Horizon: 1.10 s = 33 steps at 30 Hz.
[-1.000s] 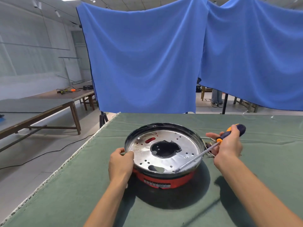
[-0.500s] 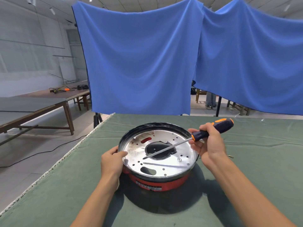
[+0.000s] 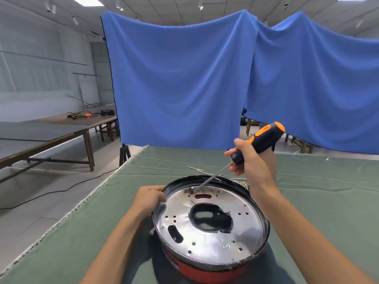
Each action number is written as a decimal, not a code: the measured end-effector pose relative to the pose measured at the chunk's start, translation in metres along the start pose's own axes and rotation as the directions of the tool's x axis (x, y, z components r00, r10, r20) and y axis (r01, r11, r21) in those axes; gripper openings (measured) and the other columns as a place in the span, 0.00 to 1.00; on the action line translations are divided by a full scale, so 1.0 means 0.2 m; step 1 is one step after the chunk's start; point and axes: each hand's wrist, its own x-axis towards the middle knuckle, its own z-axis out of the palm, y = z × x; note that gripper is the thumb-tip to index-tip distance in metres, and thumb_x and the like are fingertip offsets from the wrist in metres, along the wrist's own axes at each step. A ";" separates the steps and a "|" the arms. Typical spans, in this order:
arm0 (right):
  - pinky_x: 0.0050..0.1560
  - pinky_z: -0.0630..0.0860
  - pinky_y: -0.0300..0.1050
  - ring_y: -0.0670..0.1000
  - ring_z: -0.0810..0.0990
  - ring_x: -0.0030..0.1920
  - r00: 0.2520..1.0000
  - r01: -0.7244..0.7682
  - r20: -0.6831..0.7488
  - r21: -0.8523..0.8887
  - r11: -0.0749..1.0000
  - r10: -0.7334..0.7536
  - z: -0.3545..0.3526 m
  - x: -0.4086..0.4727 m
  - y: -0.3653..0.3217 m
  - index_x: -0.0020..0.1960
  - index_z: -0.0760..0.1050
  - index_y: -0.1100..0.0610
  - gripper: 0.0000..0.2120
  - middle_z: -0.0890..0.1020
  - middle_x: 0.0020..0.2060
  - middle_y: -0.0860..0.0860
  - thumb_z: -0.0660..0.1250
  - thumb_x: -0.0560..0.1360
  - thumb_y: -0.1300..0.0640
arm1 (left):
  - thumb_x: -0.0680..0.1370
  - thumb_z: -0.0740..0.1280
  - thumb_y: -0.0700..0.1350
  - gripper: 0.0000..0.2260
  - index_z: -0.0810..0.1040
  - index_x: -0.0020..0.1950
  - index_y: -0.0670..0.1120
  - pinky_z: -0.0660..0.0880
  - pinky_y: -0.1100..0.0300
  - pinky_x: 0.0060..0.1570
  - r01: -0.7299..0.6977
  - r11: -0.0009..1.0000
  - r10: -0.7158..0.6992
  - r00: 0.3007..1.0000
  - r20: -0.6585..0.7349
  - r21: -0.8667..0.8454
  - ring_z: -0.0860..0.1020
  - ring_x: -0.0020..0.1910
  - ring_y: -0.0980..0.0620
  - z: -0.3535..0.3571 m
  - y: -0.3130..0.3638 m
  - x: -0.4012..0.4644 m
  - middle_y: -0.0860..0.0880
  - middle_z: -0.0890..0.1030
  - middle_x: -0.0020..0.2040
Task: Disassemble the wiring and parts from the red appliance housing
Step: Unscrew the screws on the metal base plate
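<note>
Head view, left to right: wooden side tables [image 3: 61, 130] far left, cables on top. Green-covered counter [image 3: 102, 222] fills foreground. Left hand [image 3: 148, 198] grips left rim of red appliance housing [image 3: 207, 273], fingers curled over edge. Housing sits on counter, near edge, shiny perforated metal plate [image 3: 211, 222] inside with dark central opening. Right hand [image 3: 249, 163] holds black-orange screwdriver [image 3: 259, 141] by handle, fingers wrapped; shaft slants down-left, tip on screw [image 3: 192, 188] at plate's far edge. Small wire pieces [image 3: 198, 169] on counter behind housing. Blue cloth backdrop [image 3: 184, 83] beyond.
</note>
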 end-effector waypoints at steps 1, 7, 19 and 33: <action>0.21 0.68 0.36 0.50 0.73 0.20 1.000 0.019 -0.005 -0.022 1.000 -0.019 0.01 0.01 -0.01 0.32 0.74 0.59 0.13 0.83 0.29 0.53 0.66 0.74 0.57 | 0.68 0.60 0.26 0.16 0.84 0.42 0.40 0.73 0.62 0.36 -0.043 0.990 0.033 0.997 0.070 0.133 0.75 0.36 0.50 -0.01 0.02 0.01 0.45 0.81 0.38; 0.19 0.66 0.38 0.50 0.73 0.22 0.983 0.177 -0.015 -0.125 0.976 -0.181 0.08 0.11 -0.06 0.32 0.68 0.61 0.11 0.76 0.22 0.54 0.63 0.73 0.62 | 0.74 0.59 0.33 0.24 0.70 0.68 0.49 0.73 0.61 0.54 -0.247 0.759 0.103 0.959 0.263 0.603 0.75 0.58 0.48 0.04 0.14 0.17 0.46 0.76 0.62; 0.28 0.69 0.44 0.45 0.71 0.21 0.958 0.273 -0.034 -0.194 0.942 -0.285 0.21 0.24 0.04 0.26 0.69 0.55 0.11 0.79 0.22 0.51 0.62 0.67 0.55 | 0.75 0.63 0.46 0.19 0.69 0.65 0.55 0.70 0.55 0.52 -0.512 0.402 0.398 0.844 0.359 0.759 0.73 0.61 0.49 0.23 0.06 0.22 0.55 0.75 0.63; 0.29 0.69 0.43 0.46 0.70 0.21 0.944 0.313 -0.013 -0.286 0.906 -0.331 0.23 0.25 0.11 0.32 0.69 0.64 0.13 0.78 0.24 0.54 0.61 0.66 0.54 | 0.71 0.61 0.40 0.21 0.72 0.62 0.58 0.70 0.56 0.48 -0.476 0.459 0.372 0.870 0.325 0.750 0.75 0.57 0.48 0.24 0.10 0.19 0.56 0.78 0.58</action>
